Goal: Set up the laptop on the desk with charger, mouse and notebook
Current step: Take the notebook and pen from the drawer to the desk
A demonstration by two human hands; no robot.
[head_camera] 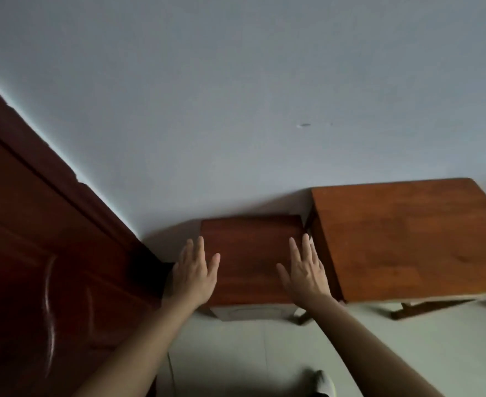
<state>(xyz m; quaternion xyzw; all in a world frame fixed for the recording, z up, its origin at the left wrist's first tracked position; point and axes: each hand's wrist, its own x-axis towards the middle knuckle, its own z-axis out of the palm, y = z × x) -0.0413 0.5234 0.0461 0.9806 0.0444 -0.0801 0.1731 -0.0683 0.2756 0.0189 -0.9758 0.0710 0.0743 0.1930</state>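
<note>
A small dark wooden cabinet [250,253] stands against the grey wall, its top bare. My left hand [196,270] is stretched flat over its left edge, fingers apart, holding nothing. Over the cabinet's right side, my right hand [304,270] is spread the same way, palm down and empty. To the right stands a larger, lighter wooden desk [402,242], also bare. No laptop, charger, mouse or notebook is in view.
A dark red-brown wooden door [41,267] fills the left side. The grey wall [236,110] rises behind the furniture. Pale floor [236,353] lies below, with my foot [324,382] at the bottom edge. The desk's legs [425,309] show underneath it.
</note>
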